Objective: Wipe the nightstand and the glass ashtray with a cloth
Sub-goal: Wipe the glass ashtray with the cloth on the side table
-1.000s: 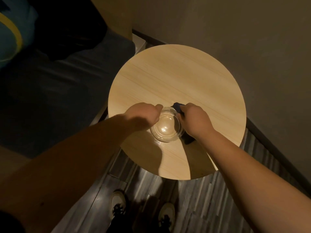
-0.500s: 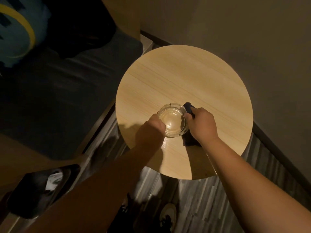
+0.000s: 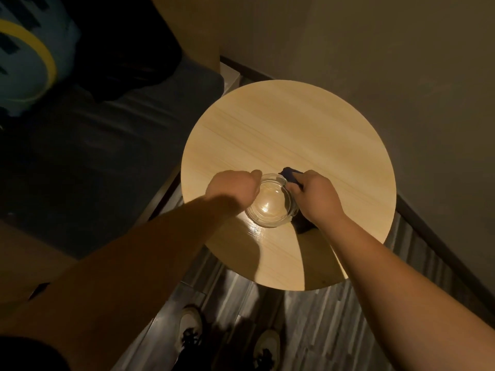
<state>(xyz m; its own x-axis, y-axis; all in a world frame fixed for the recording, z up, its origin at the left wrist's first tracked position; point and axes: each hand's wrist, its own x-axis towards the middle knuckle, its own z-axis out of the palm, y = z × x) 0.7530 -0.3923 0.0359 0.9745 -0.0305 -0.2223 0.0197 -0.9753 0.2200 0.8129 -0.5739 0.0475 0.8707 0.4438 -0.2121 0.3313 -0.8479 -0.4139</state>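
Note:
A round clear glass ashtray (image 3: 270, 204) sits on the round light-wood nightstand (image 3: 289, 129), toward its front. My left hand (image 3: 233, 190) grips the ashtray's left rim, thumb at the far edge. My right hand (image 3: 312, 195) is closed on a dark blue cloth (image 3: 290, 174) and presses it against the ashtray's right rim. Most of the cloth is hidden under that hand; a dark end hangs below the wrist.
A dark bed or sofa (image 3: 93, 156) lies left of the nightstand, with a blue and yellow cushion (image 3: 26, 62) at top left. A grey wall (image 3: 401, 62) stands close behind and to the right. My shoes (image 3: 190, 328) stand on the striped wooden floor below.
My left hand shifted from the ashtray's near-left side up to its left rim. The ashtray and my right hand with the cloth stay in about the same place on the table.

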